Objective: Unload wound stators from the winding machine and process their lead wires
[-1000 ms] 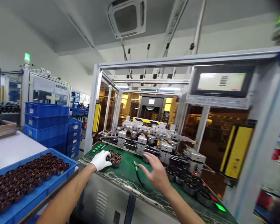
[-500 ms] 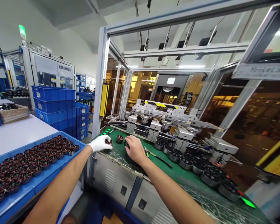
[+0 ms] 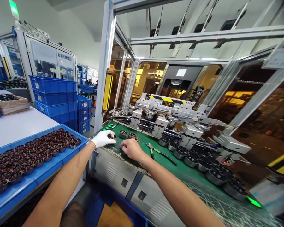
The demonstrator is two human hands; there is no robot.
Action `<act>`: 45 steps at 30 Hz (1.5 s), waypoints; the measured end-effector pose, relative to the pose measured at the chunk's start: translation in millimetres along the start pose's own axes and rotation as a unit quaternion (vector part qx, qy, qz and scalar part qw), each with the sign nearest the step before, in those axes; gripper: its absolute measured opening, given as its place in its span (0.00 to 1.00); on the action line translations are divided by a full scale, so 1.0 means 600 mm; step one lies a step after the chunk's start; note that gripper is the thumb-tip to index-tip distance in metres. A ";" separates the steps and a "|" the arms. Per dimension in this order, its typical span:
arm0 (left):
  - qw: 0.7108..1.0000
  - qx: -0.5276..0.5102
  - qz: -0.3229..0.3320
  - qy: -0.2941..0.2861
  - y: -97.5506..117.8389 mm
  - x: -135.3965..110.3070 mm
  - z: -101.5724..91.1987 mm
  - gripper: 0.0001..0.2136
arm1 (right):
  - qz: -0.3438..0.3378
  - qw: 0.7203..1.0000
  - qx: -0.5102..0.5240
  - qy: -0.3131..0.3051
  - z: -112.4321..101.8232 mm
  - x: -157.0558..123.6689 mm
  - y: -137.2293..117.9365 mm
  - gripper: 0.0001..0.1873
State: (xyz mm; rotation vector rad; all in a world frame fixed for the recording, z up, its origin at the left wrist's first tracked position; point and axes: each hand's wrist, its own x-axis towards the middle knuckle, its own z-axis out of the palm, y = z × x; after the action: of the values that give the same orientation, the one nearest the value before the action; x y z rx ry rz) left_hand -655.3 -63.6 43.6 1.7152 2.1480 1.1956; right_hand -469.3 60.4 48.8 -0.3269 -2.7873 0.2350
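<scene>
My left hand (image 3: 103, 139), in a white glove, is closed around a small wound motor stator (image 3: 112, 136) with reddish-copper windings, at the left end of the green bench top (image 3: 144, 148). To its right, my bare right hand (image 3: 133, 149) has thumb and forefinger pinched together; whatever lies between them is too small to make out. Two more wound stators stand just behind my hands: one stator (image 3: 123, 134) between them, another stator (image 3: 132, 135) right behind my right hand, partly covered. Green-and-black handled cutting pliers (image 3: 159, 152) lie open to the right.
A blue tray (image 3: 61, 161) packed with stators sits at left, on a white table (image 3: 39, 121). Several black-wound stators in metal rings (image 3: 191, 161) line the bench's right side, before the machine's clamps (image 3: 161, 121). Blue crates (image 3: 53, 97) are stacked behind the tray.
My right hand has drawn back from a stator, which now shows behind it, and its fingers have come together towards my left hand. My left hand still holds its stator. The view has shifted.
</scene>
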 end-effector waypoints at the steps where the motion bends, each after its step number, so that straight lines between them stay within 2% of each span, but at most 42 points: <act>1: 1.000 -0.001 -0.004 -0.001 -0.001 0.001 0.002 0.15 | -0.014 1.000 0.002 -0.003 -0.006 -0.010 0.005 0.08; 4: 1.000 0.004 -0.012 -0.005 0.001 -0.001 0.002 0.16 | -0.051 0.999 0.011 0.006 -0.024 -0.036 0.020 0.04; 6: 1.000 0.015 -0.010 -0.012 0.009 -0.003 -0.008 0.16 | -0.056 0.997 0.015 0.042 -0.035 -0.044 0.032 0.04; 10: 0.998 0.061 0.008 -0.028 0.048 0.015 -0.046 0.18 | -0.021 0.988 0.010 0.155 -0.043 -0.041 0.063 0.15; 12: 0.994 0.105 0.014 -0.025 0.076 0.041 -0.055 0.21 | -0.013 0.984 0.008 0.179 -0.035 -0.035 0.078 0.18; 14: 0.986 0.160 0.017 -0.044 0.101 0.074 -0.047 0.25 | -0.012 0.984 0.006 0.180 -0.021 -0.030 0.089 0.16; 16: 0.972 0.215 0.015 -0.091 0.120 0.105 -0.026 0.29 | -0.012 0.984 0.000 0.177 -0.008 -0.029 0.096 0.13; 19: 0.947 0.278 -0.004 -0.161 0.134 0.136 0.008 0.25 | -0.012 0.984 -0.012 0.177 0.002 -0.034 0.105 0.10; 22: 0.930 0.313 -0.023 -0.190 0.138 0.140 0.020 0.21 | -0.003 0.983 -0.024 0.183 -0.004 -0.040 0.113 0.09; 27: 0.919 0.331 -0.026 -0.212 0.136 0.106 0.009 0.21 | -0.010 0.978 -0.033 0.206 -0.017 -0.053 0.096 0.12; 31: 0.928 0.315 -0.012 -0.201 0.134 0.070 0.006 0.23 | -0.042 0.987 -0.027 0.154 -0.003 -0.056 0.061 0.11; 36: 0.943 0.288 0.002 -0.169 0.129 0.047 0.008 0.22 | -0.018 0.996 -0.037 0.074 0.015 -0.038 0.041 0.08; 41: 0.951 0.267 0.006 -0.156 0.117 0.052 0.012 0.22 | -0.019 0.999 -0.015 0.034 -0.006 -0.049 0.057 0.09; 45: 0.952 0.260 0.008 -0.159 0.112 0.054 0.011 0.23 | -0.025 0.999 0.024 0.035 -0.027 -0.078 0.072 0.10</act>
State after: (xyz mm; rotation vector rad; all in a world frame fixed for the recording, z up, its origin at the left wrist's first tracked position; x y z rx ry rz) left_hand -611.4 -30.3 94.4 1.9447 2.3680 0.3155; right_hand -412.2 92.0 41.7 -0.2475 -2.7122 0.2729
